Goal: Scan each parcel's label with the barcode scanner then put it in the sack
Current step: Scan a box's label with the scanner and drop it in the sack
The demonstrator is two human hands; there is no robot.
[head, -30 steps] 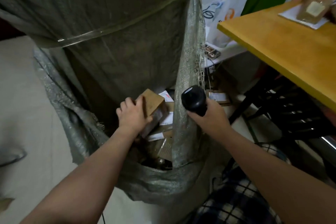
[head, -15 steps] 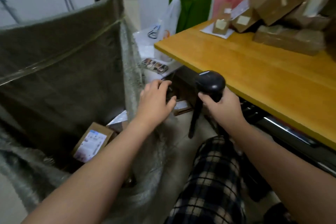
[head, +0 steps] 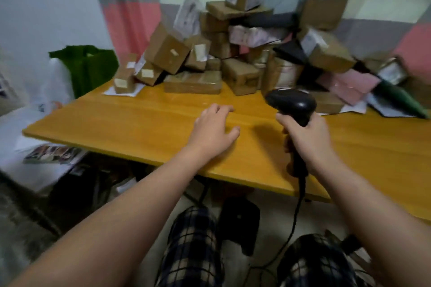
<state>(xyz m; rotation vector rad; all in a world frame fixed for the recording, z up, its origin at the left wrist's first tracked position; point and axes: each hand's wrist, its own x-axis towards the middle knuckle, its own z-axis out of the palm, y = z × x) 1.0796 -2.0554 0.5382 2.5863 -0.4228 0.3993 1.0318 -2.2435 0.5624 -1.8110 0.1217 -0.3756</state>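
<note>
Since half a second earlier, the view has been swung away from the grey woven sack, whose inside can no longer be seen, and both hands have been brought up over the yellow wooden worktop [head: 140, 123]. At the far left, beyond the worktop's corner, a green fabric bag [head: 86, 65] and a white plastic bag [head: 54, 86] are stood side by side; what is held in them cannot be told. A heap of parcels [head: 240, 72] is piled along the worktop's far side: mostly brown cardboard boxes marked with white labels, with pink plastic mailers [head: 349, 84], black ones and a dark green one [head: 401, 100] mixed in at the right. A flat brown taped parcel [head: 193, 82] is laid at the front of the heap, nearest the left hand [head: 214, 128], which is held over the bare wood with fingers relaxed, apart and holding nothing; whether the wood is touched cannot be told. The right hand [head: 307, 140] is clamped round the grip of the black handheld barcode scanner [head: 291, 102], whose head is pointed left; its black cable [head: 296, 214] is hung down past the worktop's near edge between knees clad in dark plaid trousers [head: 191, 251].
</note>
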